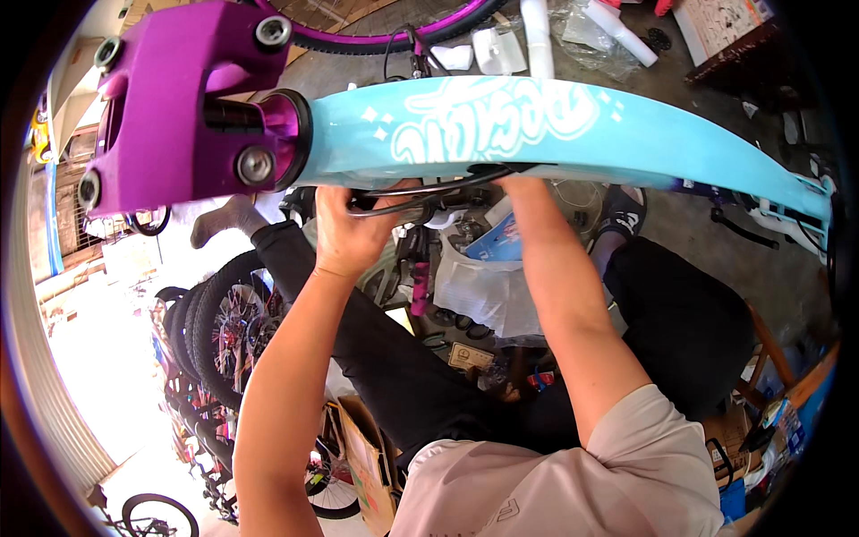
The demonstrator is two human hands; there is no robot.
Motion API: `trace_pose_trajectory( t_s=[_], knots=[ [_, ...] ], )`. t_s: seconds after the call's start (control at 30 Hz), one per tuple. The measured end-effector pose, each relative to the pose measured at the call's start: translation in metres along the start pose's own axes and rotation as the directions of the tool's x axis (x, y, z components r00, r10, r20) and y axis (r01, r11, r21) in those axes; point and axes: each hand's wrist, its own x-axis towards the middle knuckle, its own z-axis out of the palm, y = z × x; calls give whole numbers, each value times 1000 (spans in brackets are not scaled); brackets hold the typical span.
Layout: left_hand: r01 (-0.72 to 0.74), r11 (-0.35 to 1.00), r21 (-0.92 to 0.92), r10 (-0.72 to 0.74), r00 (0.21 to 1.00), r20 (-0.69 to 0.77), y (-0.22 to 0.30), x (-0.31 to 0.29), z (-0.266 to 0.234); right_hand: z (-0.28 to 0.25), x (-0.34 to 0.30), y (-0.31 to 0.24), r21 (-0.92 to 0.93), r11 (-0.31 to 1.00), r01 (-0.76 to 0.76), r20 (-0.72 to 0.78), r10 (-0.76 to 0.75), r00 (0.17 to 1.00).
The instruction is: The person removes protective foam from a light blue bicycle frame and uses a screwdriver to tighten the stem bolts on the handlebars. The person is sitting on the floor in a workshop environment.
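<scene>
Beneath the turquoise bicycle frame (582, 134), left hand (351, 234) and right hand (522, 185) reach up, fingers' grip indiscernible.

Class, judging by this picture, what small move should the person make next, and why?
Probably gently straighten the black cables with the left hand: they bow out beside it and run to a dark fitting at the edge of the light blue frame. The right hand, near that fitting, is mostly hidden behind the frame, so its grip is unclear.
</scene>
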Motion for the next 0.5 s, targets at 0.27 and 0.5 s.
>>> trace_pose_trajectory(
  t_s=[0.27, 0.5],
  knots=[
    [83, 983, -163, -67, 993, 99, 2, 8, 0, -36, -92, 30, -202, 959, 198, -147, -230, 962],
    [140, 968, -207, -134, 990, 46, 9, 14, 9, -75, -75, 50, -815, 559, 152, -117, -417, 902]
  ],
)
